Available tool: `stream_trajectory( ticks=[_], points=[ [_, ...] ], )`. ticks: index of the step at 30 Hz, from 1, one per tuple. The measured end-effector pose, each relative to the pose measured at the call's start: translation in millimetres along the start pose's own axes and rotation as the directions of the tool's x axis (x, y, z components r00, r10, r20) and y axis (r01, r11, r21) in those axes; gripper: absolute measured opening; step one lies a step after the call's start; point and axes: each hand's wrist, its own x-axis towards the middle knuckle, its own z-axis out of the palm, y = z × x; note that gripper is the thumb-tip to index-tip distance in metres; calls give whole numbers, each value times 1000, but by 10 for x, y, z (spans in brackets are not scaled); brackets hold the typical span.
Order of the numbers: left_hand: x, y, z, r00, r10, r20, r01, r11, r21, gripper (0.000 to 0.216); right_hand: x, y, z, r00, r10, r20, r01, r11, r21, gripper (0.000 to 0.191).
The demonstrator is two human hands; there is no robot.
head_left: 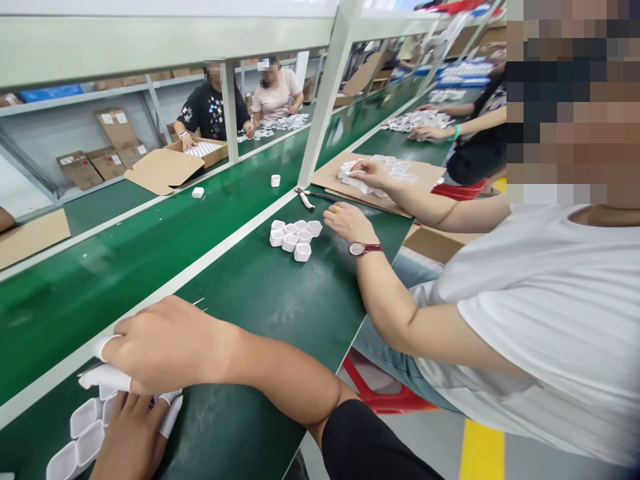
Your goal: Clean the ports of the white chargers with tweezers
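Note:
My right hand [170, 343] reaches across the lower left, with white covers on its fingertips. Its fingers are closed around a thin metal tool with two fine tips, apparently tweezers [199, 302]; most of the tool is hidden by the hand. Just below, my left hand [133, 430] lies against a group of small white plastic cups [86, 419] on the green worktable [240, 333]. It also wears white finger covers, and its fingertips are hidden under my right hand. Whether it grips a cup does not show.
Further along the table, more white cups [296, 237] stand near a co-worker's hand [350, 223]. A white-handled tool [306, 200] lies by a cardboard sheet [325, 173]. Two single white pieces sit on the green conveyor belt [150, 247]. A metal post [325, 100] rises beside it.

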Motion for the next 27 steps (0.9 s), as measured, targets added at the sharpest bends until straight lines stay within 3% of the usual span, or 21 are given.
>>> stream_trajectory(
  ticks=[6, 12, 16, 22, 25, 27],
  points=[
    [-26, -184, 204, 992, 98, -83, -97, 995, 17, 28, -2, 28, -4, 997, 41, -68, -40, 999, 17, 8],
    [-11, -427, 353, 947, 274, -169, -262, 961, 90, 35, 51, 109, 98, 944, 124, -307, -104, 991, 83, 21],
    [4, -369, 317, 968, 211, -134, -203, 977, 70, 26, 33, 91, 81, 912, 105, -397, -84, 994, 70, 14],
    [53, -153, 159, 998, 52, -41, -52, 999, 5, 19, 26, 12, 105, 913, 68, -402, -42, 996, 75, 11],
    [76, -125, 47, 994, 60, -86, -64, 997, -36, 15, 115, -6, 255, 915, 147, -375, -96, 984, 150, 9],
    [65, -103, -49, 976, 96, -196, -114, 990, -81, 11, 193, 9, 377, 925, 192, -328, -143, 976, 167, 9]
  ],
)
